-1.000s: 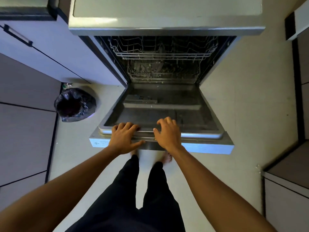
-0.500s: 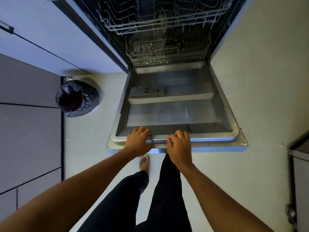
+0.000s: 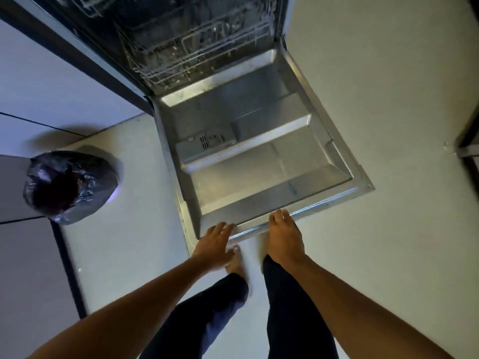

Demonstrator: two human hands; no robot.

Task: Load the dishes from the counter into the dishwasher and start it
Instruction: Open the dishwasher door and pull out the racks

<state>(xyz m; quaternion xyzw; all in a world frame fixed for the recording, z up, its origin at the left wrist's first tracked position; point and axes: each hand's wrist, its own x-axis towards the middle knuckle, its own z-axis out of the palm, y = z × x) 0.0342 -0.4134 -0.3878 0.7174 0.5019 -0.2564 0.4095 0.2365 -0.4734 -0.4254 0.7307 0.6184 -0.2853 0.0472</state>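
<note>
The dishwasher (image 3: 166, 29) stands open at the top of the view. Its door (image 3: 259, 177) is folded down flat over the pale floor (image 3: 388, 99), with the steel inner side facing up. Both hands are at the door's near edge. The left hand (image 3: 216, 242) lies on the rim near the left corner, fingers stretched forward and fairly straight, holding nothing. The right hand (image 3: 283, 237) rests just beside it to the right, its fingertips touching the rim and its fingers laid loosely rather than clenched. Motion blur softens both.

Inside the machine, the wire lower rack (image 3: 181, 55) sits pushed in behind the door's hinge. Pale glints show among its prongs, but the blur and the dark make it impossible to tell what, if anything, lies in it. A strip of the upper rack (image 3: 88, 9) shows at the very top, too dim to read. In the door's inner panel is the detergent compartment (image 3: 210, 139), a small grey box with a slotted vent, left of the middle.

To the left of the door, against the cupboard fronts (image 3: 26, 281), stands a round bin (image 3: 70, 186) lined with a shiny black bag (image 3: 90, 177). Its inside is a dark hollow, contents unclear. Below the hands are a bare foot (image 3: 234, 263) and dark trousers (image 3: 290, 307).
</note>
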